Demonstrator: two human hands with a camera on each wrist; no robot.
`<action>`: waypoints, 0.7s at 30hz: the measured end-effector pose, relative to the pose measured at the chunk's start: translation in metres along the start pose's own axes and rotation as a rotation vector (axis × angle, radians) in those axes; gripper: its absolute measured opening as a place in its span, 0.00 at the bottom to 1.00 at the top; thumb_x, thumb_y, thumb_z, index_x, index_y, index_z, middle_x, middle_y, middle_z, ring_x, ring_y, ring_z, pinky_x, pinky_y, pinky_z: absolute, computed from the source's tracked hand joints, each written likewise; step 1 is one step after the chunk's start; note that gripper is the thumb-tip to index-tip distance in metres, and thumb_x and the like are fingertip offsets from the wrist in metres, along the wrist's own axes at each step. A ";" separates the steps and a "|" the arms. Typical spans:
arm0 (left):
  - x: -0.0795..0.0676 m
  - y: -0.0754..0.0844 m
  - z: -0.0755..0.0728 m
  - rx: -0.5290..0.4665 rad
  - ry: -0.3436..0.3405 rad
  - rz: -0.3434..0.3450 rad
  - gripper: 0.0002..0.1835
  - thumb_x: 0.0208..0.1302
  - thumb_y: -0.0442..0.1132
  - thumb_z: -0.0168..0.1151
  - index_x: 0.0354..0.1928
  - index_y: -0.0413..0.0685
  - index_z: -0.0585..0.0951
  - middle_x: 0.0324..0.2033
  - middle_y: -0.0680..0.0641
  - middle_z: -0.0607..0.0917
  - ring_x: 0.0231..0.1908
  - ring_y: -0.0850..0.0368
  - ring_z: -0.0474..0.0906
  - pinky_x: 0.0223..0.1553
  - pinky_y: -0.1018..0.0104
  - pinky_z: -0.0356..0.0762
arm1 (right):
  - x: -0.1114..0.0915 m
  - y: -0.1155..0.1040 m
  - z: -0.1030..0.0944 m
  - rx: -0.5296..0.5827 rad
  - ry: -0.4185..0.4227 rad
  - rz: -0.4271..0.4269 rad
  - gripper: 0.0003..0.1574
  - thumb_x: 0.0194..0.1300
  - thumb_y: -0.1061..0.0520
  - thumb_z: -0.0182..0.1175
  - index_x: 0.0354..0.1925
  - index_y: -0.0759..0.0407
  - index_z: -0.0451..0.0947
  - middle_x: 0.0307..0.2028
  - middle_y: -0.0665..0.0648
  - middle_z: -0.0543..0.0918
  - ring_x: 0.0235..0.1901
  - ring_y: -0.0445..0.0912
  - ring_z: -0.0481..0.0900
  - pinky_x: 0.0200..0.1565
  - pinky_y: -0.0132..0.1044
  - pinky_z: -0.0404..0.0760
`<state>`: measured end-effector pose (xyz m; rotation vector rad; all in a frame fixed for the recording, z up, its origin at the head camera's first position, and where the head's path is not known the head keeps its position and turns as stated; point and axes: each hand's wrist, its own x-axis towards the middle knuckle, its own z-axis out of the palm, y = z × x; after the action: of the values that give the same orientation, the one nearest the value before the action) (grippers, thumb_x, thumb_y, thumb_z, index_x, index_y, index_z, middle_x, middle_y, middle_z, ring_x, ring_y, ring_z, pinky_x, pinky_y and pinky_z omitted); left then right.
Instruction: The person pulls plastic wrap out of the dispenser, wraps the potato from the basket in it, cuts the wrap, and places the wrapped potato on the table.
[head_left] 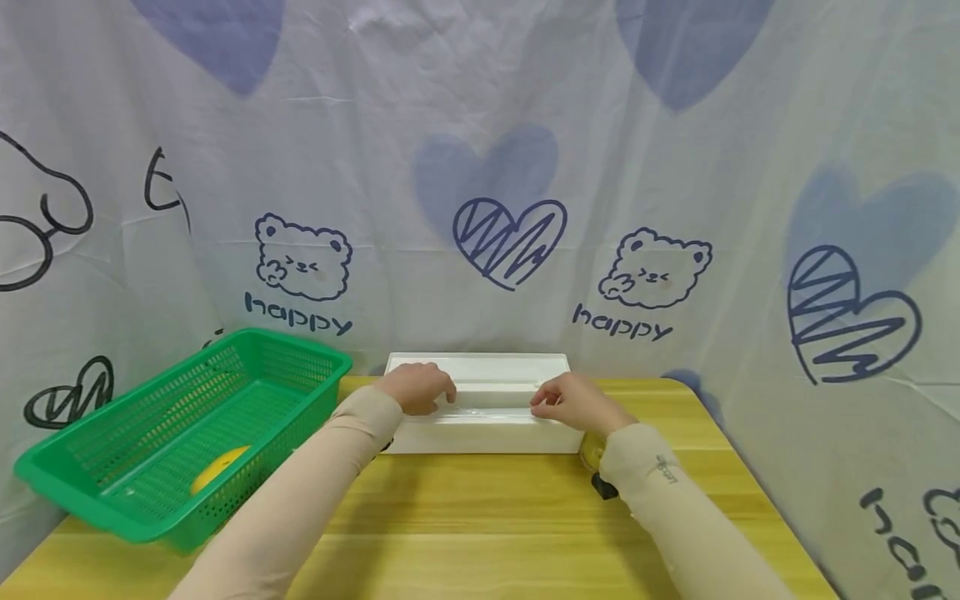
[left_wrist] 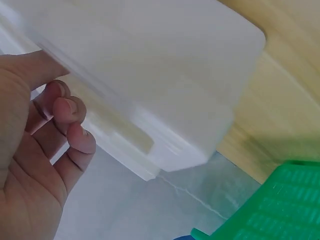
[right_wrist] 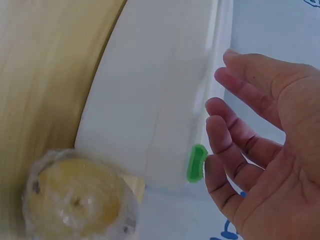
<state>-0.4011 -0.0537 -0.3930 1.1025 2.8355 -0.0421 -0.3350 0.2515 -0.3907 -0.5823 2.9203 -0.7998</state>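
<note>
A long white cling film box (head_left: 487, 437) stands at the back of the table with its lid (head_left: 480, 367) raised. A shiny strip of clear cling film (head_left: 480, 412) lies along its front edge, between my hands. At the left end of the opening, my left hand (head_left: 417, 387) pinches at the film with thumb and forefinger; its other fingers are curled. My right hand (head_left: 577, 402) has thumb and forefinger together at the front edge on the right, its other fingers loosely bent. A green slider (right_wrist: 197, 163) sits near the box's end, close to the right fingertips.
A round yellow fruit wrapped in clear film (right_wrist: 77, 200) rests beside the box's right end, partly behind my right wrist. On the left stands a green perforated basket (head_left: 168, 521) holding a yellow fruit (head_left: 217, 468). A printed white curtain (head_left: 390, 275) hangs right behind the table (head_left: 450, 533).
</note>
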 end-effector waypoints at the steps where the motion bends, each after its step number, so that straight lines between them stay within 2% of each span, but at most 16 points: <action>1: 0.000 0.000 0.000 0.007 -0.006 -0.005 0.16 0.69 0.28 0.69 0.54 0.53 0.90 0.52 0.44 0.90 0.53 0.43 0.86 0.57 0.46 0.86 | 0.002 -0.001 0.002 -0.004 -0.003 -0.003 0.09 0.72 0.54 0.70 0.46 0.58 0.91 0.36 0.53 0.91 0.37 0.42 0.82 0.45 0.39 0.84; 3: -0.001 -0.002 0.001 0.029 -0.008 -0.007 0.15 0.68 0.27 0.68 0.50 0.53 0.90 0.49 0.44 0.90 0.49 0.45 0.86 0.53 0.47 0.87 | 0.004 -0.003 0.004 -0.005 -0.010 -0.009 0.10 0.72 0.55 0.70 0.45 0.59 0.91 0.37 0.54 0.91 0.37 0.43 0.82 0.47 0.41 0.84; 6: -0.002 -0.004 0.002 0.054 0.007 0.004 0.12 0.67 0.25 0.66 0.40 0.52 0.89 0.40 0.48 0.89 0.38 0.50 0.83 0.41 0.53 0.85 | 0.007 -0.005 0.008 -0.005 -0.019 -0.012 0.10 0.72 0.55 0.70 0.45 0.60 0.91 0.38 0.54 0.91 0.37 0.43 0.83 0.47 0.41 0.85; 10: -0.004 -0.009 0.004 0.072 0.050 0.032 0.15 0.63 0.23 0.64 0.27 0.53 0.82 0.26 0.53 0.79 0.28 0.57 0.72 0.29 0.62 0.72 | 0.009 -0.005 0.011 -0.002 -0.028 -0.004 0.09 0.72 0.55 0.70 0.44 0.59 0.91 0.36 0.53 0.91 0.35 0.42 0.81 0.43 0.38 0.83; 14: -0.005 -0.014 0.006 0.080 0.098 0.061 0.18 0.65 0.26 0.64 0.22 0.57 0.75 0.21 0.56 0.72 0.25 0.59 0.68 0.26 0.66 0.64 | 0.011 -0.005 0.013 0.010 -0.027 0.011 0.09 0.72 0.56 0.70 0.44 0.60 0.91 0.35 0.54 0.90 0.34 0.43 0.80 0.41 0.37 0.81; 21: -0.012 -0.016 0.002 0.078 0.130 0.087 0.18 0.68 0.30 0.65 0.22 0.57 0.73 0.21 0.56 0.70 0.25 0.60 0.67 0.27 0.67 0.63 | 0.016 -0.004 0.013 -0.023 -0.013 0.060 0.15 0.74 0.56 0.68 0.54 0.62 0.89 0.35 0.55 0.88 0.32 0.44 0.77 0.39 0.36 0.79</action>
<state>-0.4029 -0.0739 -0.3941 1.2884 2.9184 -0.0771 -0.3461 0.2364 -0.3997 -0.4966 2.9230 -0.7539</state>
